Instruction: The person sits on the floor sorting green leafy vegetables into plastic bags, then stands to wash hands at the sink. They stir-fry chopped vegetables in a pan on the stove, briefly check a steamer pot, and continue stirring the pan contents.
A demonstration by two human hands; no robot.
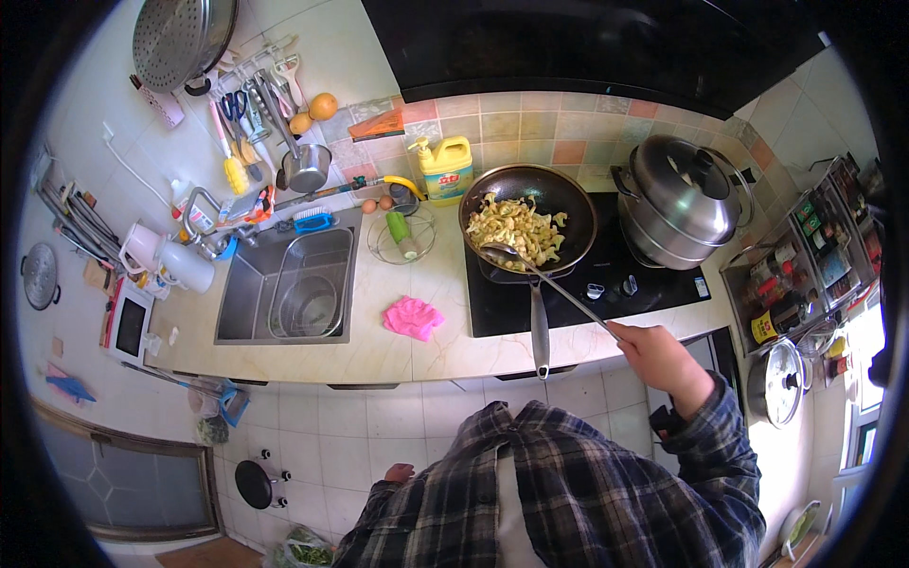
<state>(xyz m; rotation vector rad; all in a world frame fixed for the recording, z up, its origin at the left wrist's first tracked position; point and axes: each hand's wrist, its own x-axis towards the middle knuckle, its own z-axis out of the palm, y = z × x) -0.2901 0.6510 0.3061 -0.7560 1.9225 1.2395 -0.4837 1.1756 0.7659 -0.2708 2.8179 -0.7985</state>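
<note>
My right hand [657,358] grips the long handle of a metal cooking ladle [575,302]. The ladle's bowl rests among pale cauliflower pieces [515,227] in a dark wok [579,213]. The wok sits on the left side of a black cooktop [660,298]. Its grey handle [540,334] points towards me over the counter's front edge, with no hand on it. Low at my side hangs my left hand [400,473], away from the counter. Only a small part of it shows past the sleeve, so its fingers cannot be made out.
A large lidded steel steamer pot [678,213] stands on the cooktop's right. Left of the wok are a yellow detergent jug [446,174], a wire rack [380,252] with a green vegetable, a pink cloth [412,317] and a steel sink [245,305]. A range hood [589,50] hangs above.
</note>
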